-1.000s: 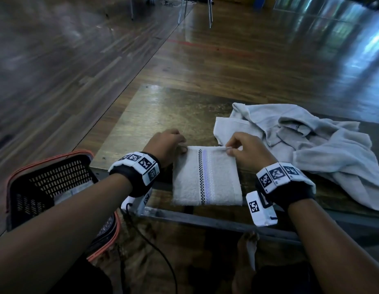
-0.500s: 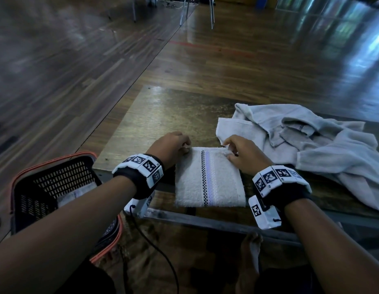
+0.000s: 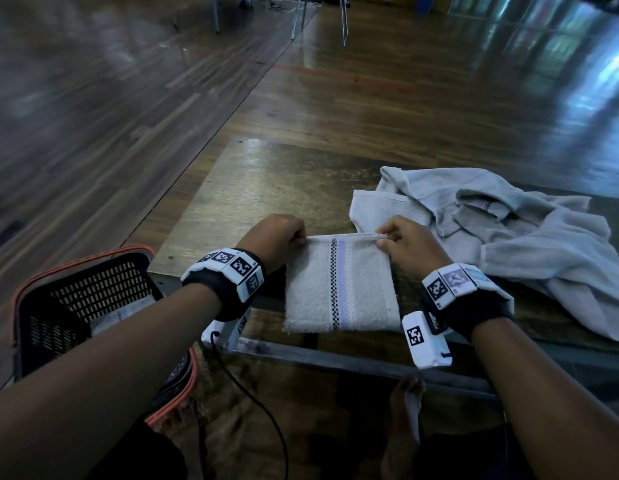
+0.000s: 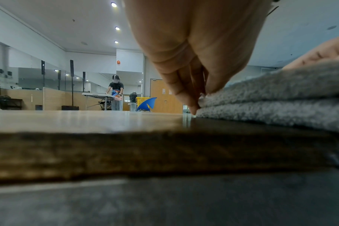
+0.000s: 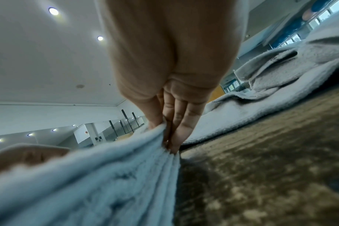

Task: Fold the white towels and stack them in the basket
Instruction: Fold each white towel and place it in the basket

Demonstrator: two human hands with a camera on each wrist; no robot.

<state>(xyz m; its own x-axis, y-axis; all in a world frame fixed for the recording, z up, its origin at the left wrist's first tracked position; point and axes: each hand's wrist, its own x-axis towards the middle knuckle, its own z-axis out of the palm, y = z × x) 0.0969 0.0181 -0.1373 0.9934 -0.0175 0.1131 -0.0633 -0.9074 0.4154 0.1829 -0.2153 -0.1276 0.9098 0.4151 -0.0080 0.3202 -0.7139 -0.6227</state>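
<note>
A folded white towel (image 3: 339, 285) with a checkered and lilac stripe lies at the near edge of the wooden table (image 3: 266, 188). My left hand (image 3: 277, 237) pinches its far left corner; the left wrist view shows the fingertips (image 4: 194, 105) closed on the layered towel (image 4: 281, 97). My right hand (image 3: 401, 244) pinches the far right corner, thumb and fingers (image 5: 174, 130) gripping the towel edge (image 5: 126, 168), which is lifted slightly. A black basket (image 3: 79, 299) with an orange rim stands on the floor to the left, with a folded towel (image 3: 110, 320) inside.
A crumpled heap of white towels (image 3: 509, 237) covers the right side of the table. A black cable (image 3: 252, 403) hangs below the table edge. Chair legs (image 3: 318, 19) stand far off on the wooden floor. A person (image 4: 116, 93) works at a distant table.
Both hands stay at the towel's far corners. The right hand's grip shifted at the corner, and the far edge now shows as a raised thin layer.
</note>
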